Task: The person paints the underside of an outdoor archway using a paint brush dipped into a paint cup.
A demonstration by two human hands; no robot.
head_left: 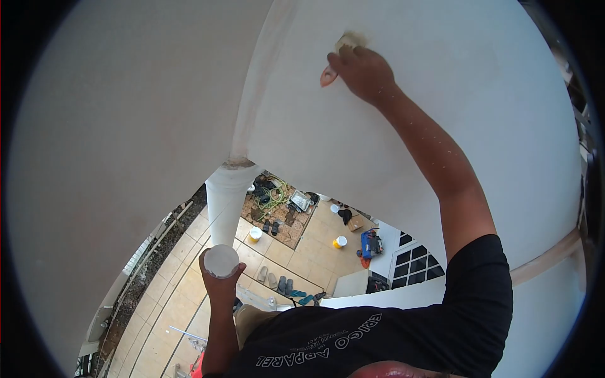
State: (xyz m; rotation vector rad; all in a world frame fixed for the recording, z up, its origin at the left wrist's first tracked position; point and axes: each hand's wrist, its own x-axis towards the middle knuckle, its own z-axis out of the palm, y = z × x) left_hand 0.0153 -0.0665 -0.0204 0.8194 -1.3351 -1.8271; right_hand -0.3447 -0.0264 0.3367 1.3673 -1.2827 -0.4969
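My right hand (362, 69) is raised to the white surface (302, 120) overhead, fingers closed round a brush (328, 76) with a reddish-orange handle. The brush's pale bristle end touches the surface, where a small beige smudge shows beside it. Lower down, my left hand (222, 280) grips a round white container (221, 261) from below. Its top looks whitish; how full it is I cannot tell. The container is in front of the lower end of a white column (225, 201).
Far below is a tiled floor (170, 283) with white tubs (255, 234), sandals (282, 285), a blue machine (372, 244), a cardboard box (355, 223) and a coiled green hose (272, 196). A dark-framed lattice (416, 264) stands at the lower right.
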